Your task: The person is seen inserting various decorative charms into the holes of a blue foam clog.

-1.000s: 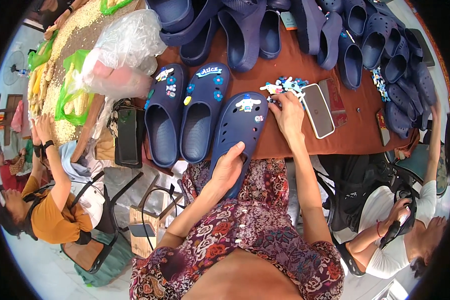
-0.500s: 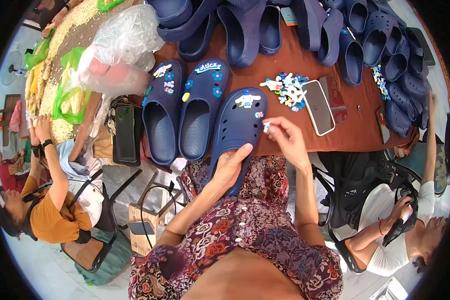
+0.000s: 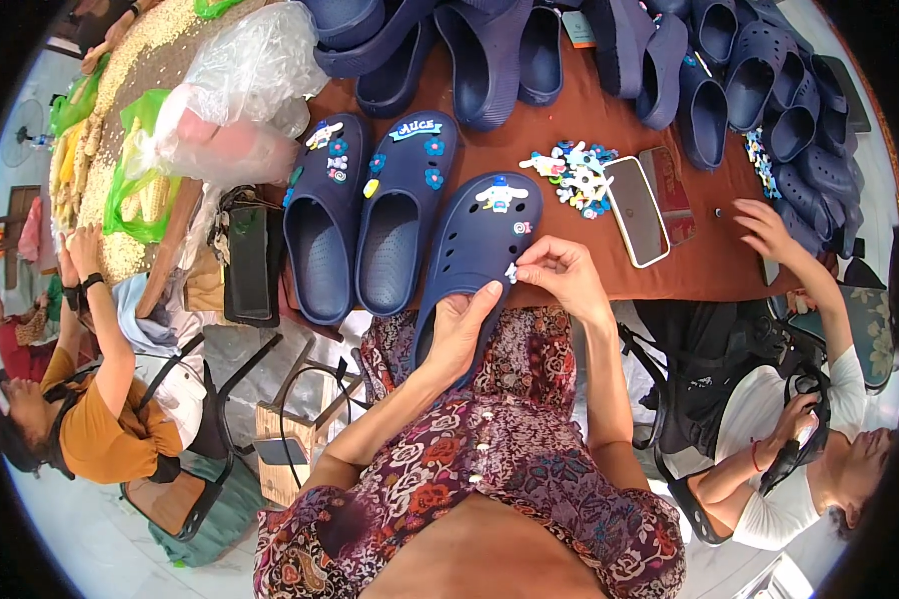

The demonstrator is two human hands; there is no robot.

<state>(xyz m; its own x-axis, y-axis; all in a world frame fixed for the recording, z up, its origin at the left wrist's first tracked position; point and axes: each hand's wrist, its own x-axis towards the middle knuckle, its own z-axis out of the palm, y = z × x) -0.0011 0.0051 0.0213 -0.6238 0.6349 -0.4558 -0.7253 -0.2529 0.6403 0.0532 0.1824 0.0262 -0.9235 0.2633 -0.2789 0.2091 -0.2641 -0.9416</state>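
My left hand (image 3: 461, 324) grips a navy clog (image 3: 466, 240) at its opening, thumb on top and fingers inside or beneath. The clog has a white long-eared character charm (image 3: 496, 196) near its toe and a small pink-and-white charm (image 3: 521, 229) below that. Pinched between the thumb and finger of my right hand (image 3: 559, 277) is a small white shoe charm (image 3: 511, 272), at the clog's right side by the holes. To the left lie two decorated navy clogs, one with a blue name-banner charm (image 3: 416, 130). Beyond the right hand sits a pile of loose charms (image 3: 574, 175).
A white-edged phone (image 3: 637, 212) lies on the brown cloth (image 3: 569, 284) beside the charms. Many navy clogs (image 3: 484, 60) line the far side and right. A clear plastic bag (image 3: 240, 75) is at left. One person's hand (image 3: 769, 232) reaches in at right; another person (image 3: 130, 409) works at left.
My right hand has brought the small charm down and left, against the clog's side. The person at right has drawn a hand back from the far clogs toward the cloth's right part.
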